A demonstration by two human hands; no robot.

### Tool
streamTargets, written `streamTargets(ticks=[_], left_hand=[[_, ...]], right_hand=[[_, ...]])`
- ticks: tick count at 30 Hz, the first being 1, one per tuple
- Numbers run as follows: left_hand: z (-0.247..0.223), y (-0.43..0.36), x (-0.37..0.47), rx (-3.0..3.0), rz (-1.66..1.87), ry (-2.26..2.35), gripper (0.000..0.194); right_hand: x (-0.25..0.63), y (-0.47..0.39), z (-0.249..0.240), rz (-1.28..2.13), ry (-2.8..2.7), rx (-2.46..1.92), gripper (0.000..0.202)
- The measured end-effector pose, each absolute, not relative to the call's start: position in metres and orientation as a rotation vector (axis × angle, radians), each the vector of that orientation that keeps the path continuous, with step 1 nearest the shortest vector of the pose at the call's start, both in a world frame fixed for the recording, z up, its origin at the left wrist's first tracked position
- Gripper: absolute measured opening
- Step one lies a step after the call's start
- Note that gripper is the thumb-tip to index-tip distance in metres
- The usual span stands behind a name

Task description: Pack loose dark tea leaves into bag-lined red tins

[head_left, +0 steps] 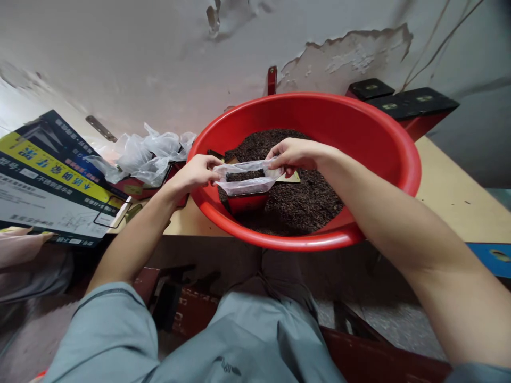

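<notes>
A large red plastic basin (339, 114) holds a heap of dark, dry bits (307, 205) that look like loose tea leaves. Inside it, toward the left, stands a small red box (248, 203) lined with a clear plastic bag (251, 186), whose mouth is spread wide. More of the dark bits show within the bag. My left hand (199, 173) pinches the bag's left edge, and my right hand (293, 154) grips its right edge. Just under my right fingers lies a flat yellowish piece (290, 177), partly hidden.
Left of the basin, crumpled clear bags (149, 154) rest on red boxes. A large printed carton (56, 181) stands farther left, beside part of another person (27, 260). Dark-topped red boxes (411, 106) sit behind the basin at right, on the pale table (459, 197). A peeling wall rises behind.
</notes>
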State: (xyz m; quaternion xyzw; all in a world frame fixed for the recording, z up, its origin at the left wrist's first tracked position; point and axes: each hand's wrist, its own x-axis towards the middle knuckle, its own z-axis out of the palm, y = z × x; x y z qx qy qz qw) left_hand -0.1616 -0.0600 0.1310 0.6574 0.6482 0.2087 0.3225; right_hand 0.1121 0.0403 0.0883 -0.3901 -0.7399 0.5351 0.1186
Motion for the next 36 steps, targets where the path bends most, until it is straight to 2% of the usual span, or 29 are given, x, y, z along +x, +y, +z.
streamTargets(ticks=[7, 13, 16, 19, 23, 25, 28, 31, 36], left_hand=[[0.128, -0.058, -0.160, 1.659, 0.904, 1.768, 0.020], [0.124, -0.054, -0.170, 1.802, 1.074, 1.761, 0.027], [0.130, -0.054, -0.179, 1.962, 1.093, 1.765, 0.029], [0.137, -0.062, -0.184, 2.278, 0.999, 1.668, 0.029], [0.137, -0.077, -0.180, 2.671, 0.476, 1.400, 0.043], [0.131, -0.078, -0.177, 2.756, 0.345, 1.383, 0.030], [0.121, -0.073, -0.179, 2.770, 0.364, 1.412, 0.006], [0.118, -0.065, -0.182, 2.751, 0.500, 1.392, 0.008], [0.128, -0.066, -0.182, 2.701, 0.692, 1.459, 0.021]], right_hand=[[0.111, 0.039, 0.096, 1.334, -2.008, -1.217, 0.030], [0.118, 0.042, 0.102, 1.279, -1.967, -1.171, 0.022], [0.130, 0.037, 0.115, 1.089, -1.953, -1.151, 0.020], [0.145, 0.030, 0.128, 0.889, -2.192, -1.033, 0.029], [0.148, 0.025, 0.130, 0.818, -2.629, -0.929, 0.044], [0.145, 0.028, 0.125, 0.714, -2.777, -0.887, 0.049], [0.142, 0.034, 0.116, 0.493, -2.877, -0.882, 0.047], [0.145, 0.039, 0.111, 0.369, -2.834, -0.917, 0.040], [0.149, 0.041, 0.114, 0.421, -2.698, -0.878, 0.043]])
